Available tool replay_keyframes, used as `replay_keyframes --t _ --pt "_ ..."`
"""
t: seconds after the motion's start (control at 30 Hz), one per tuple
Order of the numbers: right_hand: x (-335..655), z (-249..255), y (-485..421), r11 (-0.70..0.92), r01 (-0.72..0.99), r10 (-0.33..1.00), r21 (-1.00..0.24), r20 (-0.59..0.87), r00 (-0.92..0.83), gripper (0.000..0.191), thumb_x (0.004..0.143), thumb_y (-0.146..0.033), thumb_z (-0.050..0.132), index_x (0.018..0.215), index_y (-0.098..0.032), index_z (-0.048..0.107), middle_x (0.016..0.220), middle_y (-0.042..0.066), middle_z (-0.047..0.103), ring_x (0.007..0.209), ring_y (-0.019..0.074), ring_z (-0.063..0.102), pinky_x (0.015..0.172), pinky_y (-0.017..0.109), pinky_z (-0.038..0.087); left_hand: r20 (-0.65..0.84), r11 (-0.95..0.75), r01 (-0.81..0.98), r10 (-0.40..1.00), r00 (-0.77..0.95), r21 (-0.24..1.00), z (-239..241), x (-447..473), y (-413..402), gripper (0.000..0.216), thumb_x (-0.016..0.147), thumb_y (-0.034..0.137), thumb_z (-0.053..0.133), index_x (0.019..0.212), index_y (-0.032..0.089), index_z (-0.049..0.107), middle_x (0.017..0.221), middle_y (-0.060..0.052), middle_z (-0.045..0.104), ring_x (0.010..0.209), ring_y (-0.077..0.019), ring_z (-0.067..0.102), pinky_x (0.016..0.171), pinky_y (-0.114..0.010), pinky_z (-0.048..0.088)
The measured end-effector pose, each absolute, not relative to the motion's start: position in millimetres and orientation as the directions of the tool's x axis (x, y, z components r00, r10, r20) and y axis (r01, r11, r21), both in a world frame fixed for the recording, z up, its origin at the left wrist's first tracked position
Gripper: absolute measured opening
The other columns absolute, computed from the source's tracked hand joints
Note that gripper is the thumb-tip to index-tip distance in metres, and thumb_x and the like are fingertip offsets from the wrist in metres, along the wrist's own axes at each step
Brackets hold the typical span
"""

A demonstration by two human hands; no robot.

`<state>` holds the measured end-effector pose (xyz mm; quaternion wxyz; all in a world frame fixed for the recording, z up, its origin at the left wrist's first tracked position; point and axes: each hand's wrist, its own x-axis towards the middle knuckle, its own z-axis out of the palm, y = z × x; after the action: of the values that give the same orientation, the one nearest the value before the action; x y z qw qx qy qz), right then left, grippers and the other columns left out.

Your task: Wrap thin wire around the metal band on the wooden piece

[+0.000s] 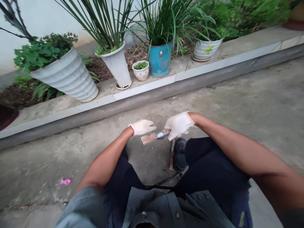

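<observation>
Both my hands wear white knit gloves and meet in front of my knees. My right hand [178,124] is closed round one end of a short wooden-handled tool [154,137] with a metal collar. My left hand [142,127] rests on the tool's wooden handle end, its fingers curled over it. A second wooden-handled tool [171,155] lies on the concrete ground below, beside my dark shoe [180,154]. I am crouched or seated low, with dark trousers at the bottom of the view.
A raised concrete kerb [147,91] crosses the view ahead. On it stand a large ribbed white pot [68,76], a tall white pot [118,66], a small patterned pot [141,70], a blue pot [160,59] and a white bowl pot [205,49]. A pink scrap [66,181] lies left.
</observation>
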<state>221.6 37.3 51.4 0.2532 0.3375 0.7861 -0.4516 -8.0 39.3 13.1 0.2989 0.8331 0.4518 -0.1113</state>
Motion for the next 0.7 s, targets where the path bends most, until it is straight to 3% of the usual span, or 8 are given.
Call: replay_keyframes --t 0.13,0.2,0.3,0.37,0.43,0.53,0.7 --pt "209 41 28 0.470 0.725 0.148 -0.503 -0.765 -0.626 0.040 0.076 -0.054 0.065 0.084 -0.016 0.069 0.066 0.005 0.068 0.048 0.0173 0.059 0.049 0.029 0.044 -0.408 -0.504 0.803 0.692 0.595 0.317 9 0 33 0.040 0.096 0.050 0.044 0.082 0.021 0.067 0.085 -0.005 0.072 0.068 -0.0164 0.059 0.060 -0.027 0.036" --pt "201 32 24 0.555 0.716 0.155 -0.424 -0.793 -0.590 0.037 0.074 -0.049 0.069 0.082 -0.014 0.072 0.066 0.008 0.068 0.055 0.0203 0.063 0.055 0.032 0.048 -0.409 -0.531 0.808 0.699 0.587 0.254 7 1 32 0.040 0.096 0.049 0.043 0.086 0.021 0.069 0.092 -0.008 0.074 0.075 -0.0186 0.063 0.063 -0.028 0.038" --pt "193 17 23 0.659 0.738 0.395 -0.144 -0.769 -0.503 0.022 0.069 -0.029 0.076 0.081 -0.011 0.077 0.077 0.015 0.072 0.077 0.0292 0.070 0.071 0.039 0.052 -0.448 -0.494 0.834 0.705 0.550 0.247 7 2 32 0.042 0.096 0.050 0.045 0.091 0.019 0.073 0.099 -0.012 0.075 0.083 -0.0216 0.066 0.069 -0.028 0.042" --pt "189 12 29 0.586 0.810 0.596 0.035 -0.695 -0.401 0.022 0.071 -0.018 0.073 0.091 -0.011 0.079 0.093 0.019 0.075 0.092 0.0337 0.071 0.080 0.043 0.052 -0.475 -0.466 0.837 0.689 0.547 0.286 9 4 31 0.042 0.094 0.051 0.048 0.092 0.018 0.074 0.097 -0.012 0.075 0.083 -0.0219 0.067 0.071 -0.028 0.043" --pt "187 12 37 0.469 0.876 0.727 0.113 -0.613 -0.310 0.029 0.077 -0.013 0.065 0.103 -0.012 0.079 0.106 0.022 0.074 0.100 0.0351 0.070 0.083 0.046 0.052 -0.481 -0.459 0.830 0.676 0.558 0.317 12 8 29 0.042 0.094 0.051 0.048 0.091 0.018 0.074 0.094 -0.010 0.075 0.081 -0.0210 0.066 0.070 -0.028 0.043" --pt "188 21 51 0.367 0.923 0.835 0.117 -0.478 -0.271 0.033 0.084 -0.016 0.058 0.110 -0.011 0.077 0.110 0.024 0.073 0.104 0.0348 0.070 0.084 0.044 0.052 -0.467 -0.443 0.823 0.679 0.567 0.355 15 14 27 0.045 0.097 0.050 0.042 0.086 0.019 0.072 0.087 -0.007 0.073 0.076 -0.0187 0.065 0.068 -0.028 0.042" --pt "195 39 65 0.379 0.924 0.844 -0.050 -0.391 -0.368 0.042 0.090 -0.043 0.053 0.108 -0.015 0.078 0.102 0.020 0.074 0.094 0.0297 0.071 0.077 0.035 0.050 -0.396 -0.309 0.780 0.724 0.564 0.545 17 8 31 0.042 0.096 0.045 0.042 0.083 0.019 0.071 0.087 -0.003 0.072 0.079 -0.0174 0.063 0.070 -0.027 0.044"
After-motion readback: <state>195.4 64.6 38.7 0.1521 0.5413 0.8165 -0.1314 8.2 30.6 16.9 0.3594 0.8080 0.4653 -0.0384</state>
